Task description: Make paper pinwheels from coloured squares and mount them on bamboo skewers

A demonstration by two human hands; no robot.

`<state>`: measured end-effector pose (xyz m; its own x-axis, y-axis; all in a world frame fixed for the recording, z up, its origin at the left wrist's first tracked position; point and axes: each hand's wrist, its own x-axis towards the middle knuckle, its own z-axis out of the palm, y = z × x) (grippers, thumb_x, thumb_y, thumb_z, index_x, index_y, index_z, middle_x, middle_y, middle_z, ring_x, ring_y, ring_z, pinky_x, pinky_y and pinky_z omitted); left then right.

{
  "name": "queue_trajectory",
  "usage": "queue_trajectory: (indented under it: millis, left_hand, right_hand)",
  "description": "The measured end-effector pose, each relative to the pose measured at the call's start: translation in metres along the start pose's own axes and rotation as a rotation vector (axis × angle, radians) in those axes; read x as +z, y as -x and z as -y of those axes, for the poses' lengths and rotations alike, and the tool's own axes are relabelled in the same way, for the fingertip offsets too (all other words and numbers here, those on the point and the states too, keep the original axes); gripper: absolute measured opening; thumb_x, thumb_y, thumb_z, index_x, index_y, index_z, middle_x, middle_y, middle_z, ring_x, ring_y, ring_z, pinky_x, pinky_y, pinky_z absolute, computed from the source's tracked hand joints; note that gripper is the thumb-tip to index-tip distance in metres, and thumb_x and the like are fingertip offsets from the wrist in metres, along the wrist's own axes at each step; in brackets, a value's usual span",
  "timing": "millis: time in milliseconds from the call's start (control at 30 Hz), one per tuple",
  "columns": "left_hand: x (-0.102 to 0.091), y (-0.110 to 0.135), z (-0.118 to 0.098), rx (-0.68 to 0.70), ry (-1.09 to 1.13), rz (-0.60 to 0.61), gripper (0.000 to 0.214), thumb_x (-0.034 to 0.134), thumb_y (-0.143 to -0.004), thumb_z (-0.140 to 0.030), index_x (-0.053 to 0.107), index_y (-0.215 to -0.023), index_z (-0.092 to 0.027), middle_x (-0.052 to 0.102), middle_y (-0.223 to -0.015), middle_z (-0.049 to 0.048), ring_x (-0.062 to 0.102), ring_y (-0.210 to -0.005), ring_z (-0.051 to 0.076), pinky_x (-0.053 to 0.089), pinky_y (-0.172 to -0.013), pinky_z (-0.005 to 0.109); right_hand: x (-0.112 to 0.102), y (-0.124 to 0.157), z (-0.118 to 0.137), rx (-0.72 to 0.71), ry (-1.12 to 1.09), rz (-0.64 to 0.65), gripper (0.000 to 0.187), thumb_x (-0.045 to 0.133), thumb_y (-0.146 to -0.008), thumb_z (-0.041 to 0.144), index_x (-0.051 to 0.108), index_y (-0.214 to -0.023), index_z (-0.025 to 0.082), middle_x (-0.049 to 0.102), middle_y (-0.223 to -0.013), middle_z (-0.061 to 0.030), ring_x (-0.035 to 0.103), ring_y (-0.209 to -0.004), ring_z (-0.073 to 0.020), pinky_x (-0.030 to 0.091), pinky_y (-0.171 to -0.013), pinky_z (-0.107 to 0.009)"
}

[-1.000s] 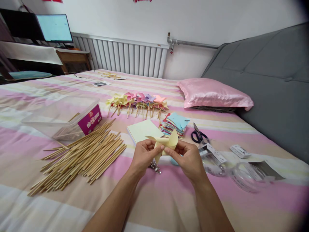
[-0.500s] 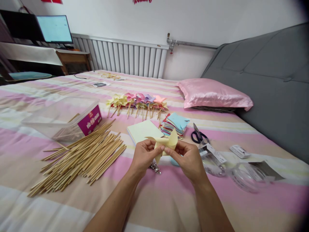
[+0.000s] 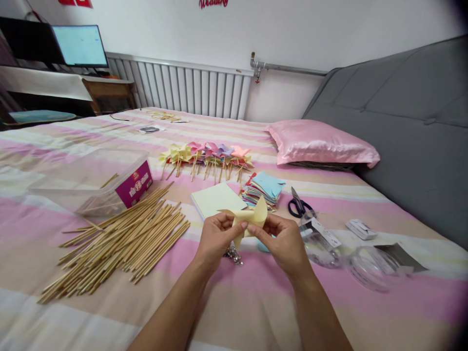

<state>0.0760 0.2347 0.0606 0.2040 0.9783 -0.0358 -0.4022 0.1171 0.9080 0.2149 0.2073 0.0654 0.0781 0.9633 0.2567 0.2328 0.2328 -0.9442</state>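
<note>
A pale yellow paper pinwheel (image 3: 260, 212) with curled blades is held up between both hands. My left hand (image 3: 220, 240) pinches its left side, thumb in front near the centre. My right hand (image 3: 284, 242) grips the right side, its thumb close to the other thumb. Just under the left hand lies a small heap of shiny metal pieces (image 3: 233, 255). Behind the hands sit a pad of pale paper sheets (image 3: 215, 199) and a stack of coloured cut paper squares (image 3: 265, 187). A bit of light blue (image 3: 262, 246) shows below the right hand, mostly covered.
Thin wooden sticks (image 3: 124, 243) lie piled at left beside a clear plastic box (image 3: 87, 170). Finished pinwheels (image 3: 208, 153) lie in a row further back. Scissors (image 3: 299, 204), clear plastic containers (image 3: 369, 273) and a small white box (image 3: 360, 228) are at right, below a pink pillow (image 3: 321, 141).
Both hands keep the same hold on the paper pinwheel, with almost no movement. The whole view has shifted very slightly.
</note>
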Motion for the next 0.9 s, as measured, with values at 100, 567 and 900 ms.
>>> queue_trajectory:
  millis: [100,567,900]
  left_hand:
    - [0.0005,0.0006,-0.0010,-0.002,-0.001,0.005,0.029,0.084,-0.049,-0.025,0.066,-0.067,-0.012,0.065,-0.058,0.0019,0.058,-0.055,0.012,0.044,-0.056,0.021]
    - [-0.0023,-0.0003,0.0014,0.020,-0.022,0.041,0.022,0.080,-0.055,-0.022,0.069,-0.071,-0.012,0.067,-0.063,0.0024,0.058,-0.058,0.012,0.044,-0.060,0.022]
    - [-0.0022,-0.0007,0.0011,0.006,-0.044,0.027,0.026,0.080,-0.055,-0.026,0.072,-0.077,-0.013,0.068,-0.065,0.0023,0.058,-0.059,0.013,0.043,-0.058,0.021]
  right_hand:
    - [0.0002,-0.0001,0.0002,0.007,-0.010,0.000,0.025,0.068,-0.072,0.036,0.071,-0.086,0.015,0.066,-0.072,-0.0041,0.058,-0.066,-0.0167,0.045,-0.059,-0.027]
    - [0.0031,0.0013,0.0080,0.069,-0.008,-0.010,0.027,0.069,-0.069,0.038,0.073,-0.081,0.013,0.056,-0.057,0.0010,0.042,-0.051,-0.0097,0.034,-0.047,-0.022]
    - [0.0010,0.0018,0.0037,0.056,-0.043,0.032,0.016,0.065,-0.074,0.030,0.071,-0.076,0.015,0.062,-0.060,-0.0008,0.055,-0.055,-0.0141,0.043,-0.052,-0.025]
